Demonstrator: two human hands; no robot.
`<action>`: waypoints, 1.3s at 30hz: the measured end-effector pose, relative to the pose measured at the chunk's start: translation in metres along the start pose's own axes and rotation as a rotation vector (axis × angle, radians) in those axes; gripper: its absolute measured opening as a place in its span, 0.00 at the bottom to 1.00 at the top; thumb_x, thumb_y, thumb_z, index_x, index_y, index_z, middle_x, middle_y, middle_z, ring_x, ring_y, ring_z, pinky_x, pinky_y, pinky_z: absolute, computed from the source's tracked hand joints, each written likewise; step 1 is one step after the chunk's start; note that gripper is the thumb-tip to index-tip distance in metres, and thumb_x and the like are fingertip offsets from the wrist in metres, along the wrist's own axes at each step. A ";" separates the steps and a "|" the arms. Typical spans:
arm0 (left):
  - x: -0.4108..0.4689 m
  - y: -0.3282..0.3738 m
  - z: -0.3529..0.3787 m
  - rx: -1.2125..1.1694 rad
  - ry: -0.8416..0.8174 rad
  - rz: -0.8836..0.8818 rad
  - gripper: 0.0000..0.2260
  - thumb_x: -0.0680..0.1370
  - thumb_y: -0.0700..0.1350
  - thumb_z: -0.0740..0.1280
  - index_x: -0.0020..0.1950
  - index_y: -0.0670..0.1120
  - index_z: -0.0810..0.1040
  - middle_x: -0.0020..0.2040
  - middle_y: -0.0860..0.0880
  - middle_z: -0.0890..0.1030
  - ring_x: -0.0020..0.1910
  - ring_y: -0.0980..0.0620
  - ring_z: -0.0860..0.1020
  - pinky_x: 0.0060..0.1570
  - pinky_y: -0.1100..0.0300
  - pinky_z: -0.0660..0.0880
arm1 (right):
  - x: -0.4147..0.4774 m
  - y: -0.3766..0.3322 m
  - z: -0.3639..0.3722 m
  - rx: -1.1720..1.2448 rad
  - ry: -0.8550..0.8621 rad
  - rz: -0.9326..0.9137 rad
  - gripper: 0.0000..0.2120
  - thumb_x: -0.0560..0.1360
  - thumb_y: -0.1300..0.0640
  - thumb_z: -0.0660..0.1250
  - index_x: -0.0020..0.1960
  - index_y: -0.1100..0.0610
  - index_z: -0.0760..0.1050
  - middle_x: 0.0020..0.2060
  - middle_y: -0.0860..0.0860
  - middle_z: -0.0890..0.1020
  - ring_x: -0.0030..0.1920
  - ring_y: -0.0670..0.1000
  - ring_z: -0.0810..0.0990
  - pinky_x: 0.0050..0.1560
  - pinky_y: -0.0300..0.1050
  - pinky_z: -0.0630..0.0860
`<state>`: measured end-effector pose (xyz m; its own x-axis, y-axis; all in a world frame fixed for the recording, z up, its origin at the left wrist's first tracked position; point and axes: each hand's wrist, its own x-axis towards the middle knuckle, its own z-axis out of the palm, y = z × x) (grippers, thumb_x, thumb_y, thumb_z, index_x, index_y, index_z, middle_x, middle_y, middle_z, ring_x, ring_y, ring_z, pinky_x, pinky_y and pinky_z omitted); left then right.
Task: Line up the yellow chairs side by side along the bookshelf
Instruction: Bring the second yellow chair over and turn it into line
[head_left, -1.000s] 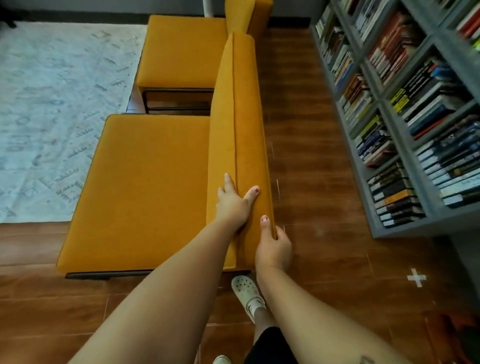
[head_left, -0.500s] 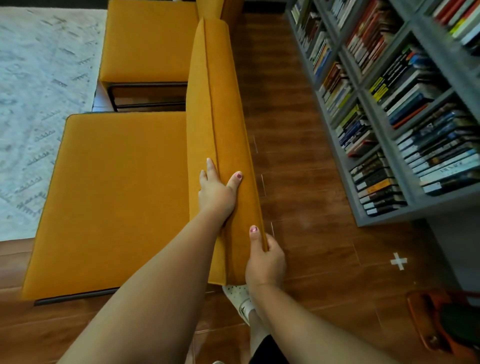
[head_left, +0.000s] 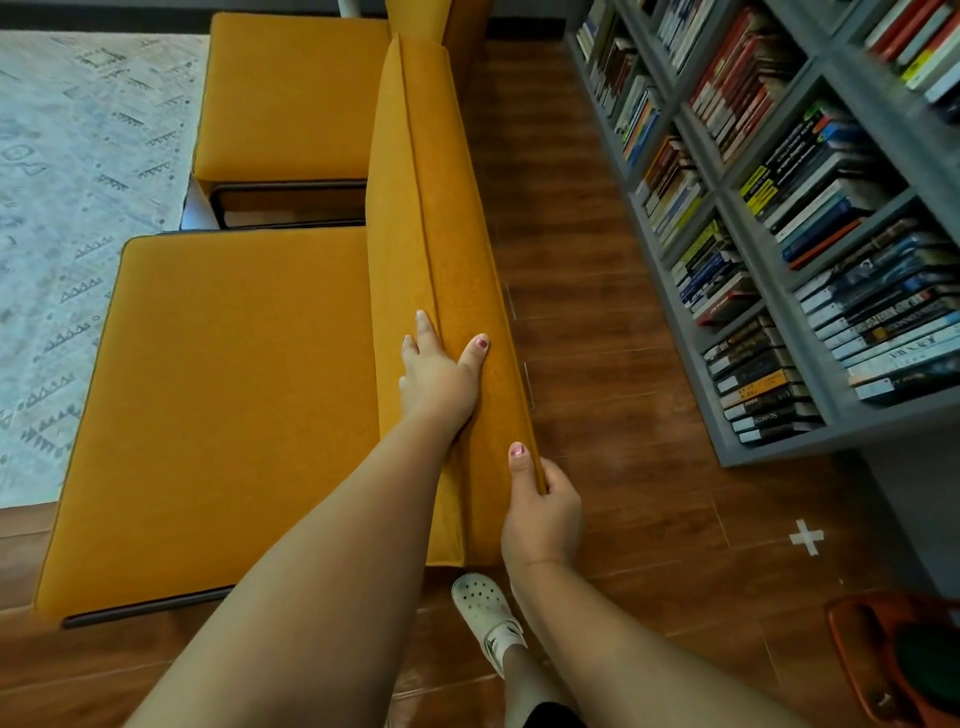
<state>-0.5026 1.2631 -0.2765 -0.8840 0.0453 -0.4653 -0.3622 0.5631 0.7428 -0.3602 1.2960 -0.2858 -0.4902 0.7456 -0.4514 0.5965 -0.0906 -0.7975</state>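
Well, the near yellow chair stands apart from the bookshelf, with wooden floor between them. The left hand has its grip curled over the backrest top; the right hand pinches its rear edge. The second yellow chair sits just beyond; a rug lies before both; a tape cross marks the floor.

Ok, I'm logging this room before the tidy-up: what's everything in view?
near chair: 1, yellow, centre, back towards the shelf
far chair: 1, yellow, just beyond it, a gap between them
bookshelf: 1, grey, right
books: many, mixed colours, filling the bookshelf
rug: 1, pale patterned, left
floor: brown wood
tape cross: 1, white, floor by bookshelf's near end
container: 1, orange, bottom right, partly cut off
shoe: 1, white, behind near chair
left hand: grips near chair's backrest top
right hand: grips backrest's rear edge, near end
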 end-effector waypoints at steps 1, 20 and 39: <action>0.003 0.001 0.000 -0.001 -0.001 -0.001 0.38 0.77 0.62 0.61 0.78 0.54 0.42 0.78 0.47 0.50 0.75 0.40 0.55 0.71 0.41 0.61 | 0.002 -0.001 0.002 0.000 0.004 -0.007 0.22 0.74 0.37 0.61 0.55 0.52 0.80 0.43 0.49 0.83 0.43 0.49 0.79 0.39 0.42 0.72; 0.059 0.029 -0.007 -0.006 0.008 -0.024 0.38 0.76 0.63 0.61 0.78 0.55 0.42 0.78 0.47 0.51 0.75 0.38 0.56 0.70 0.39 0.61 | 0.047 -0.032 0.032 -0.023 0.022 -0.070 0.22 0.75 0.38 0.60 0.52 0.55 0.80 0.35 0.47 0.77 0.35 0.47 0.74 0.35 0.41 0.68; 0.111 0.054 -0.016 -0.013 0.022 -0.029 0.38 0.76 0.63 0.60 0.78 0.55 0.42 0.78 0.46 0.51 0.74 0.38 0.57 0.69 0.38 0.62 | 0.083 -0.065 0.061 -0.051 0.026 -0.095 0.22 0.75 0.37 0.59 0.55 0.52 0.79 0.43 0.49 0.82 0.44 0.51 0.79 0.40 0.45 0.74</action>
<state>-0.6248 1.2859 -0.2802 -0.8791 0.0106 -0.4765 -0.3917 0.5534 0.7350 -0.4786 1.3233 -0.2954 -0.5300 0.7660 -0.3639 0.5803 0.0147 -0.8143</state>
